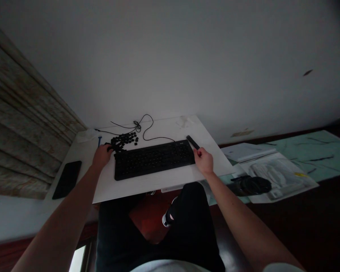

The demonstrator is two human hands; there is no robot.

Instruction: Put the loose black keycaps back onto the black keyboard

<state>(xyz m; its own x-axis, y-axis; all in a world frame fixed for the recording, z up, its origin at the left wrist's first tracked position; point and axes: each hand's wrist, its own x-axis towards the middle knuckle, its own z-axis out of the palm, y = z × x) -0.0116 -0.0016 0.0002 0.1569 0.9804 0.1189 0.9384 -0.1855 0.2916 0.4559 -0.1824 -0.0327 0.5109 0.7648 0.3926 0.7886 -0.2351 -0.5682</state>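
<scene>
Keyboard (154,160) near desk's (212,141) front edge, likely for easy reach. Right hand (203,160) grips dark bar (192,142) by keyboard's right end. Left hand (102,155) at keycaps (124,139), heaped toward back-left corner, probably against scattering; its grip unclear.

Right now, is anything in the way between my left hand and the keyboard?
Partly: loose black keycaps lie between your left hand and the far left corner of the keyboard. Nearer you, along its left edge, nothing visible stands between, only white tabletop.
</scene>
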